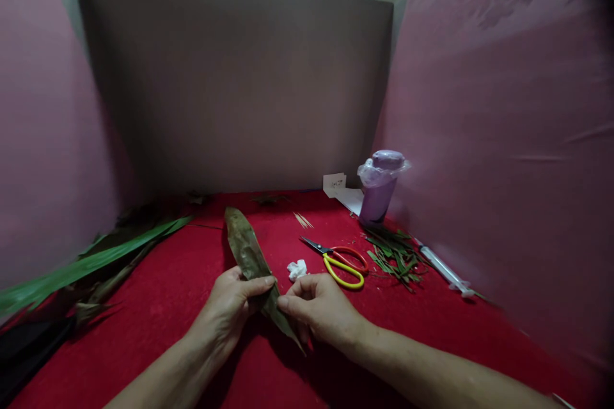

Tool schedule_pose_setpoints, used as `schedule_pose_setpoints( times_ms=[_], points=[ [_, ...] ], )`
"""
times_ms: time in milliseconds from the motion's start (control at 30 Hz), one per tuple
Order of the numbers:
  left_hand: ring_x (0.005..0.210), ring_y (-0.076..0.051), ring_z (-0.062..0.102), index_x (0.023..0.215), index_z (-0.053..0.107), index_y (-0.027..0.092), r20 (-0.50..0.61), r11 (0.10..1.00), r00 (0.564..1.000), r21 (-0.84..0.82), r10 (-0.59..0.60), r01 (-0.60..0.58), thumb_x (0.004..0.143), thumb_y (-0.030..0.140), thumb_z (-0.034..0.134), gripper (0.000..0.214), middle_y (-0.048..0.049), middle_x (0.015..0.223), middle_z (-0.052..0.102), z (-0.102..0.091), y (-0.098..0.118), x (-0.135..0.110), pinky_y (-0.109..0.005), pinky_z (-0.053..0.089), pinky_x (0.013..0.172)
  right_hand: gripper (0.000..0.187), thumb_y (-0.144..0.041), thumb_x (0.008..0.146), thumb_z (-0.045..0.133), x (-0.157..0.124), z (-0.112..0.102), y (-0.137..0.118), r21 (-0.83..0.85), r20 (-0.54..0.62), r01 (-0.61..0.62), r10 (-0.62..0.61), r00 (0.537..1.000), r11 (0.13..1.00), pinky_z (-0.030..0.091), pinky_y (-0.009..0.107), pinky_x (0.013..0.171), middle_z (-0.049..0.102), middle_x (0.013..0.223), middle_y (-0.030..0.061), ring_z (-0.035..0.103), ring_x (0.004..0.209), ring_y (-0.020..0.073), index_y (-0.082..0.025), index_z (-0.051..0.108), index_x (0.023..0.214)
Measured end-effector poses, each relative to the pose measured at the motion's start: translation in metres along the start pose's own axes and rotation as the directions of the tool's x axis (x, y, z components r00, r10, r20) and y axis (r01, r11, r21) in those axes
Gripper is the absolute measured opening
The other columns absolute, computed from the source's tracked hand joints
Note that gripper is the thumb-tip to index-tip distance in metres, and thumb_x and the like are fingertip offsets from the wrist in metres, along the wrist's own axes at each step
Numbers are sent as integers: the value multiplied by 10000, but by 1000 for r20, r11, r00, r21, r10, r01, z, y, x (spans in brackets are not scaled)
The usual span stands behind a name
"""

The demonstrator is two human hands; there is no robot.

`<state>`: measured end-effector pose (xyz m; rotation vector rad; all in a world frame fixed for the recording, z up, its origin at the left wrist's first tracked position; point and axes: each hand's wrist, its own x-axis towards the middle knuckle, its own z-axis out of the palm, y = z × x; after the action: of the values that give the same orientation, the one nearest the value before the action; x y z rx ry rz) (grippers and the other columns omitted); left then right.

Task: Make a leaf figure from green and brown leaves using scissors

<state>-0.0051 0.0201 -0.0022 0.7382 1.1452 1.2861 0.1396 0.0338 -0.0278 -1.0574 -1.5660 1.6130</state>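
Note:
A long olive-brown leaf (245, 244) is held up over the red cloth, its rounded end pointing away and its pointed tip toward me. My left hand (235, 297) grips it near the middle, thumb lying across the surface. Closed in a pinch, my right hand (319, 307) is at the leaf's right edge, lower down; the fingertips are partly hidden. Just beyond my right hand lies a crumpled white tissue (297, 270). Scissors (338, 261) with one red and one yellow handle rest to its right, and several toothpicks (303, 220) lie farther back.
Cut green leaf strips (396, 252) lie on the right, beside a syringe (444, 268). Behind them stands a purple cup (378, 201) with plastic film, near white cards (334, 184). Long green leaves (105, 262) lie at left. Pink walls (503, 160) enclose the sides.

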Motion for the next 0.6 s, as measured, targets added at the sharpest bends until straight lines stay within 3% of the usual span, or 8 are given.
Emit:
schedule_pose_setpoints(
  times_ms=[133,367,600],
  points=[
    [429,-107,530,593,563,114,-37,1000,999,-1,29,-29,489,106,771,233,0,486,595,-3,1,2,-230,461,446,146,-239,675,551,-2,-2,0,-21,10,16,-15,1000,1000,285,152,291,507,379,-51,421,283,60,-156,527,557],
    [497,-138,586,664,594,108,79,999,996,-16,-32,34,533,99,751,204,-27,570,639,-2,-1,0,-268,504,509,150,-233,692,556,-2,-3,-3,-11,-25,59,-59,998,998,274,147,302,488,371,-69,415,283,51,-159,511,569],
    [481,-145,591,670,604,103,-11,999,999,-6,39,-39,501,93,763,232,-29,561,649,-1,3,0,-269,509,486,263,-348,727,550,-2,-3,-5,8,-24,15,-15,1000,1000,291,155,288,531,436,-39,428,288,51,-157,500,554]
  ],
)
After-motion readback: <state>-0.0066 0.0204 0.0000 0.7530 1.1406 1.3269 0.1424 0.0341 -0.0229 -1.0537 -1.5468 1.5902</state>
